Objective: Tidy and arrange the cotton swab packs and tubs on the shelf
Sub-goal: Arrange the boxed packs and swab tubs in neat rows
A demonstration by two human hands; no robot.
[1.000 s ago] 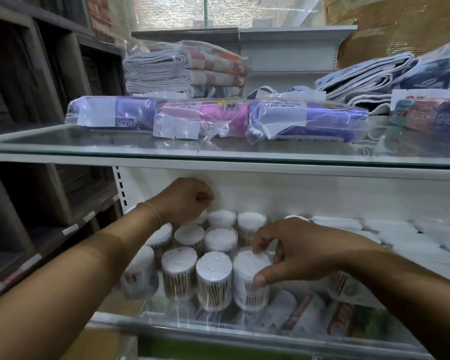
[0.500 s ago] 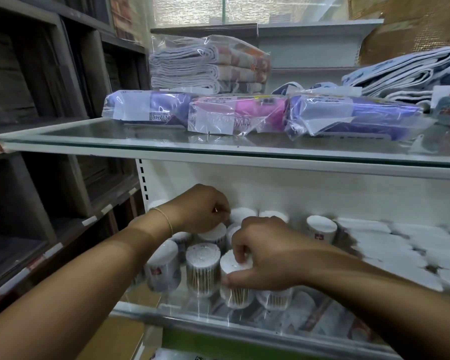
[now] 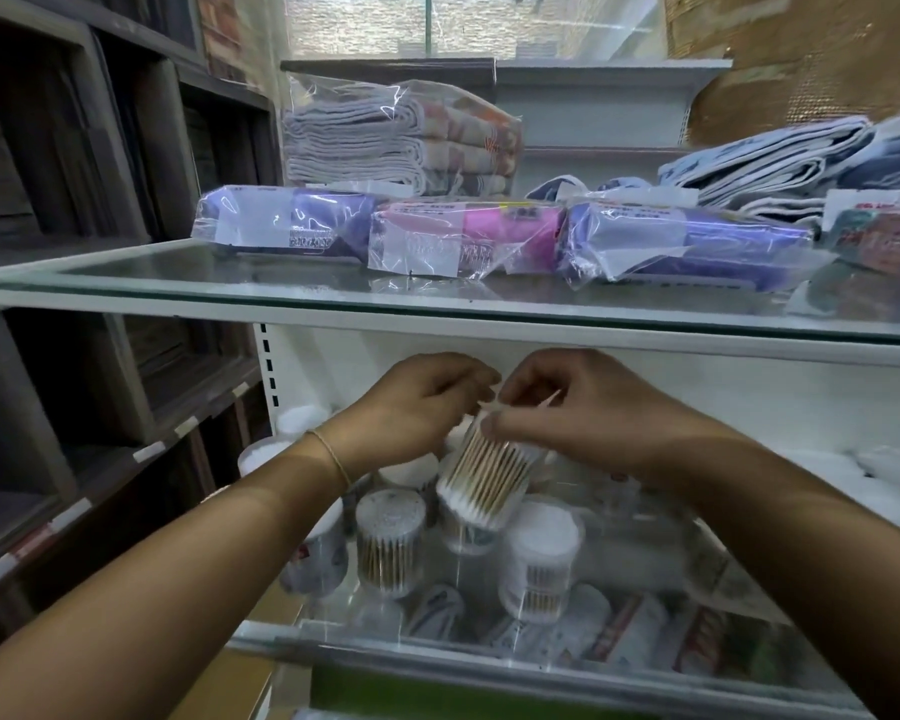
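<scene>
A person is reaching both hands in beneath the upper shelf (image 3: 178, 275). The right hand (image 3: 567, 413) is gripping a tub (image 3: 484, 480) of cotton swabs by its upper end and holding it tilted in the air, above the other tubs (image 3: 391, 543) standing on the lower shelf (image 3: 437, 654). Half a second ago it was standing among them. The left hand (image 3: 422, 402), fingers curled, has come across to the tub's top. Blur makes it hard to tell whether it is touching.

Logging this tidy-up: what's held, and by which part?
A clear round tub of wooden cotton swabs, gripped at its upper end by the right hand; left hand's hold unclear.
</scene>
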